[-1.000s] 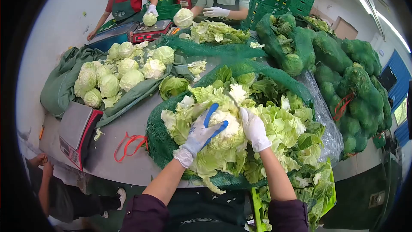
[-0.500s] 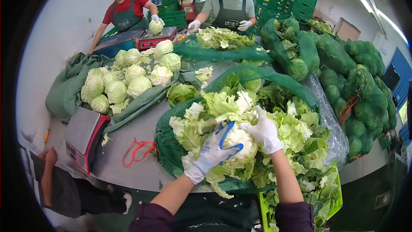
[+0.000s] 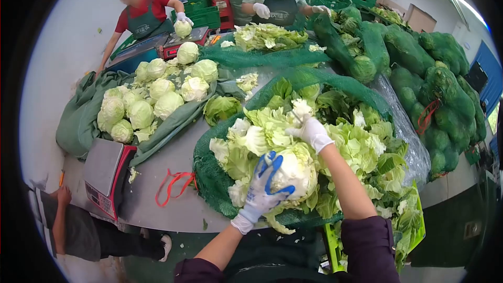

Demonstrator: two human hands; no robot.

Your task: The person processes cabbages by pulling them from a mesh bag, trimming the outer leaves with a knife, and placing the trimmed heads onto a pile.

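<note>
A pale cabbage head (image 3: 299,170) lies among loose green leaves (image 3: 351,152) on a green mesh sack (image 3: 209,186). Against its left side rests my left hand (image 3: 264,186), in a white and blue glove, fingers spread and holding the head. Above the cabbage is my right hand (image 3: 313,133), in a white glove, its fingers closed near a whitish leaf piece (image 3: 301,109). Something thin seems to show at those fingertips, too small to make out.
Trimmed cabbages (image 3: 140,114) lie on green cloth at the left, behind a scale (image 3: 107,173). A red tie (image 3: 175,186) lies nearby. Full mesh sacks (image 3: 408,68) stand at right, a green crate (image 3: 419,230) below. Two co-workers stand across the table; another person is lower left.
My right hand has left the cabbage's side and moved up to the leaves behind it. My left hand stays on the cabbage, its fingers now pointing more upward.
</note>
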